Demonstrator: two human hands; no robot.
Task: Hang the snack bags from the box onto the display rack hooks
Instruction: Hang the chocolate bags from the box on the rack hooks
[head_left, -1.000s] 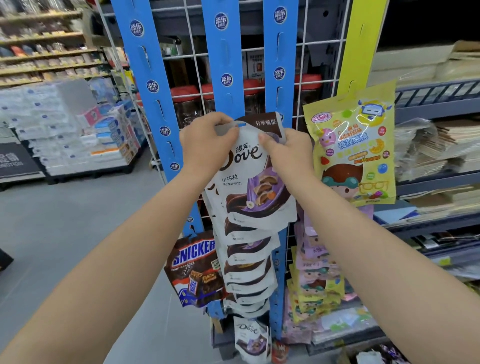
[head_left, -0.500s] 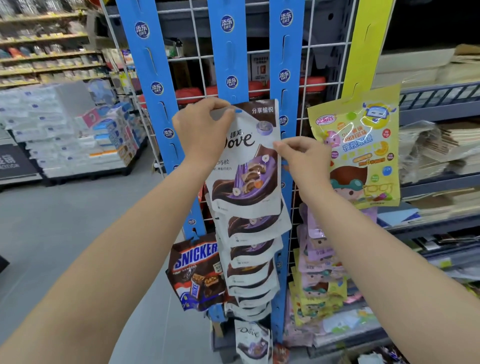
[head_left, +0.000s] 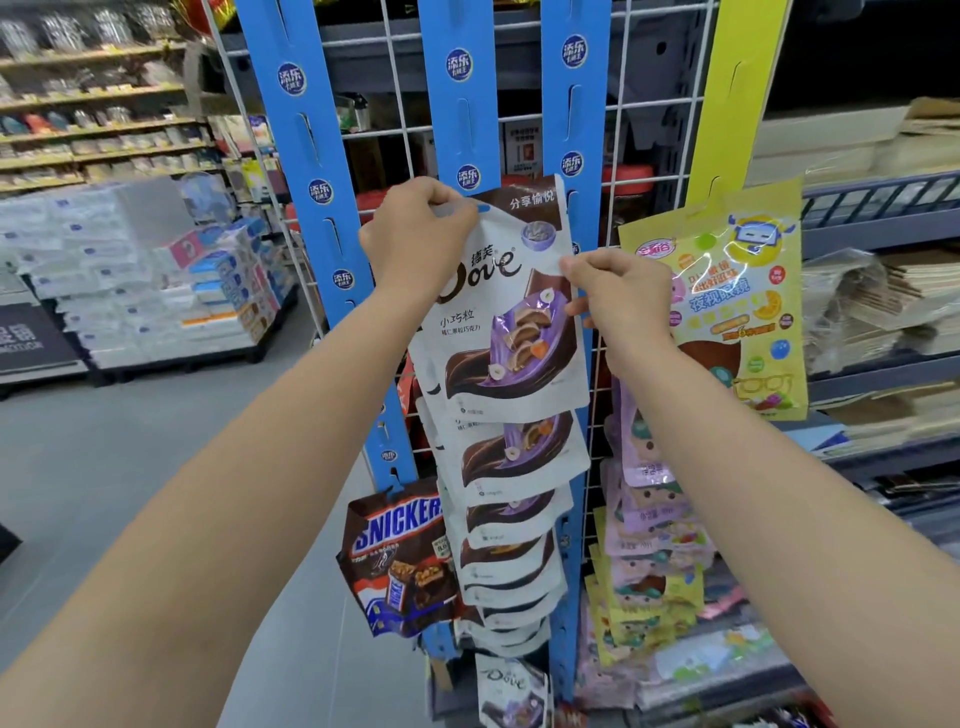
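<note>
A white and brown Dove chocolate bag (head_left: 506, 322) hangs flat against the middle blue hanging strip (head_left: 457, 88) of the wire display rack. My left hand (head_left: 415, 236) pinches the bag's top left corner, up by the strip. My right hand (head_left: 618, 293) pinches the bag's right edge a little lower. Below it, several more Dove bags (head_left: 511, 514) overlap down the same strip. The box is out of view.
A Snickers bag (head_left: 397, 558) hangs on the left blue strip (head_left: 311, 171). A yellow cartoon snack bag (head_left: 727, 291) hangs on the yellow strip (head_left: 735, 78), with several pastel bags (head_left: 654, 551) below. Store shelves stand at right, stacked goods on a pallet (head_left: 150, 275) at left.
The Dove bag has gone from crumpled to flat against the strip. My right hand slid from the bag's top down to its right edge. The view shifted slightly.
</note>
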